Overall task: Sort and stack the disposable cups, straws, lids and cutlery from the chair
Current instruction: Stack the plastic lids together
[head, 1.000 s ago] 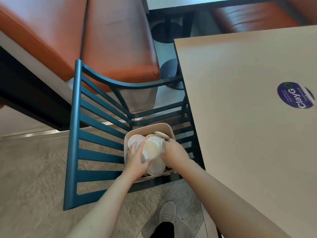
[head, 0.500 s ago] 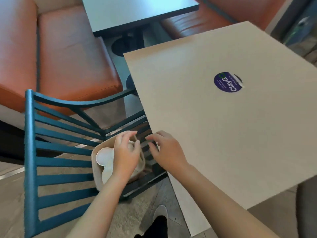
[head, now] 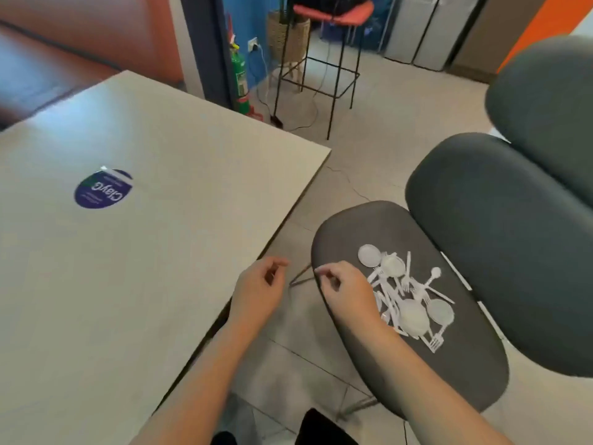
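- The left hand (head: pixel 259 292) hangs in the air over the gap between the bench (head: pixel 160 284) and the chair. Its fingers (head: pixel 272 261) are loosely curled, thumb near forefinger, and nothing shows in them.
- The right hand (head: pixel 348 295) is over the near left edge of the chair seat (head: pixel 353 232). Its fingers (head: pixel 330 268) are also loosely curled in and no item shows in them. I cannot tell whether the hand touches the pile beside it.
- The task's things lie in a loose heap on the dark grey seat. Four round translucent lids (head: pixel 414 316) lie there, two at the far end and two at the near end.
- Clear plastic cutlery (head: pixel 417 289) is tangled between and under the lids. It includes a spoon (head: pixel 435 273), a fork (head: pixel 435 342) at the near edge and a knife (head: pixel 408 264). The hand covers part of the heap.
- The padded chair back (head: pixel 500 252) rises just to the right of the seat.
- The pale bench carries a round purple sticker (head: pixel 103 188).
- On the tiled floor (head: pixel 385 139) beyond stand a black-framed bar stool (head: pixel 333 11) with a red seat, a green fire extinguisher (head: pixel 240 78) and a wicker basket (head: pixel 288 36).
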A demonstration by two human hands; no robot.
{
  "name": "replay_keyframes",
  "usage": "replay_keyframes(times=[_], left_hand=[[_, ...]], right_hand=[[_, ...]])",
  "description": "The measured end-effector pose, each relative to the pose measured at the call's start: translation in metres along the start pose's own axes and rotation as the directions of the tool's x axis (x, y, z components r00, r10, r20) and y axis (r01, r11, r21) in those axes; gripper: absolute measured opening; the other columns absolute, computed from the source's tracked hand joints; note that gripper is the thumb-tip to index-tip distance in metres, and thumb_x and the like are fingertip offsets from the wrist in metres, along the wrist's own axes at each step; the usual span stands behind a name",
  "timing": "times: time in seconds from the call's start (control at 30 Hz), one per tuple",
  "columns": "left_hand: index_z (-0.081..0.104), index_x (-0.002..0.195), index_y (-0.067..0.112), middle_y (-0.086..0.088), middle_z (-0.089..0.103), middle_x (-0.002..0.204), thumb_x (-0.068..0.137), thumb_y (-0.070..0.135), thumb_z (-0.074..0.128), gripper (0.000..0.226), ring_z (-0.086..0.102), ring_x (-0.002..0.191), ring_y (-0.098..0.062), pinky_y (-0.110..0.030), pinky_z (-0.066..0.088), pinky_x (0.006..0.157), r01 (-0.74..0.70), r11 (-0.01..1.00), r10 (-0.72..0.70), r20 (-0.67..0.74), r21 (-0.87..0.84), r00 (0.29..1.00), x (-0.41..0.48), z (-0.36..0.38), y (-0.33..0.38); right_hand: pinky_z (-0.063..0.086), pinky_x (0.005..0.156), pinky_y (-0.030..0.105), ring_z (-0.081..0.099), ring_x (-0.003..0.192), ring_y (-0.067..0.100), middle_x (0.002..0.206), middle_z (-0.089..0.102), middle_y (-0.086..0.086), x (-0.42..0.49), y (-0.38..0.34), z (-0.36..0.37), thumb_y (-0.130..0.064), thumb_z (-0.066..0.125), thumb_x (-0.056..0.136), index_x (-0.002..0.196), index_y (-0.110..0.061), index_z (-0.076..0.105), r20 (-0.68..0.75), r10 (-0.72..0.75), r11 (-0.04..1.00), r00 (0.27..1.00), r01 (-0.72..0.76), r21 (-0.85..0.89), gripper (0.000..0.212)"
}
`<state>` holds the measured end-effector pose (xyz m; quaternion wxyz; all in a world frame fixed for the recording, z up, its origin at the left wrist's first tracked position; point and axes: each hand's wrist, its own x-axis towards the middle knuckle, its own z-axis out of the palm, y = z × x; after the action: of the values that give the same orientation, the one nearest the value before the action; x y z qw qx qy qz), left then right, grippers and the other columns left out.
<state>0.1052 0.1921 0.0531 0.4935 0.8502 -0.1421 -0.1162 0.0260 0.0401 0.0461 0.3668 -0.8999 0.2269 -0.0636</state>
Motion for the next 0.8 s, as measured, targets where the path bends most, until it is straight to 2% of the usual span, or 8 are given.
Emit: replay_keyframes(times=[0.13,0.23,0.33,0.4,0.47,0.6,0.7,0.8], left_hand=[[0.064,0.091,0.029,0.012,0.060,0.075,0.089,0.018,0.060,0.012,0.057,0.070,-0.008,-0.022,0.048,0.069,0.048,0.996,-0.065,0.228,0.081,0.972,0.009,0.106,0.021],[0.063,0.084,0.030,0.008,0.061,0.072,0.085,0.017,0.063,0.012,0.059,0.071,-0.016,-0.033,0.053,0.075,0.105,0.983,-0.151,0.331,0.154,0.932,0.014,0.167,0.018],[0.061,0.081,0.031,0.006,0.063,0.072,0.084,0.022,0.063,0.009,0.064,0.077,-0.021,-0.033,0.054,0.074,0.126,0.957,-0.227,0.406,0.262,0.885,0.019,0.216,0.009],[0.063,0.088,0.025,0.008,0.061,0.072,0.084,0.025,0.062,0.004,0.064,0.084,-0.022,-0.030,0.050,0.074,0.101,0.923,-0.274,0.451,0.371,0.849,0.028,0.249,-0.002],[0.065,0.104,0.018,0.003,0.065,0.087,0.085,0.027,0.062,0.021,0.063,0.091,-0.021,-0.028,0.048,0.078,0.060,0.886,-0.304,0.479,0.459,0.823,0.036,0.270,-0.014],[0.051,0.128,0.018,-0.006,0.050,0.126,0.088,0.032,0.060,0.043,0.056,0.110,-0.024,-0.032,0.045,0.088,-0.128,0.798,-0.297,0.568,0.589,0.767,0.061,0.318,-0.037],[0.042,0.136,0.017,-0.009,0.042,0.132,0.090,0.033,0.059,0.052,0.047,0.119,-0.026,-0.035,0.044,0.093,-0.335,0.695,-0.257,0.656,0.636,0.710,0.075,0.342,-0.051],[0.036,0.139,0.017,-0.009,0.037,0.133,0.085,0.038,0.065,0.065,0.042,0.119,-0.027,-0.037,0.046,0.092,-0.438,0.629,-0.264,0.707,0.642,0.657,0.088,0.363,-0.070]], right_hand=[[0.038,0.072,0.023,0.058,0.090,0.014,0.098,0.065,-0.003,-0.008,0.102,-0.068,-0.015,0.056,0.088,0.101,-0.022,0.071,0.001,0.206,0.974,0.979,-0.205,-0.093,0.021],[0.037,0.070,0.023,0.053,0.083,0.011,0.100,0.062,-0.007,-0.011,0.164,-0.102,-0.016,0.054,0.088,0.105,-0.024,0.069,0.016,0.368,0.922,0.930,-0.362,-0.137,0.024],[0.042,0.070,0.025,0.057,0.083,0.015,0.096,0.062,-0.006,-0.014,0.221,-0.114,-0.019,0.056,0.086,0.108,-0.024,0.067,0.019,0.523,0.842,0.852,-0.513,-0.166,0.025],[0.047,0.074,0.027,0.061,0.090,0.017,0.104,0.065,-0.003,-0.013,0.260,-0.108,-0.023,0.060,0.085,0.111,-0.024,0.065,0.044,0.616,0.781,0.787,-0.602,-0.169,0.026],[0.049,0.078,0.029,0.062,0.094,0.019,0.111,0.062,0.001,-0.011,0.280,-0.098,-0.026,0.064,0.084,0.114,-0.023,0.062,0.075,0.669,0.739,0.739,-0.653,-0.163,0.030],[0.046,0.086,0.032,0.053,0.114,0.023,0.130,0.045,0.004,0.011,0.320,-0.075,-0.026,0.072,0.080,0.135,-0.022,0.045,0.150,0.660,0.742,0.736,-0.607,-0.284,0.062],[0.045,0.095,0.038,0.039,0.128,0.026,0.144,0.031,0.004,0.029,0.337,-0.059,-0.025,0.079,0.072,0.146,-0.023,0.027,0.276,0.578,0.781,0.768,-0.423,-0.459,0.090],[0.037,0.105,0.039,0.029,0.137,0.028,0.154,0.018,0.006,0.050,0.356,-0.045,-0.026,0.084,0.067,0.151,-0.022,0.012,0.387,0.484,0.788,0.785,-0.198,-0.583,0.111]])
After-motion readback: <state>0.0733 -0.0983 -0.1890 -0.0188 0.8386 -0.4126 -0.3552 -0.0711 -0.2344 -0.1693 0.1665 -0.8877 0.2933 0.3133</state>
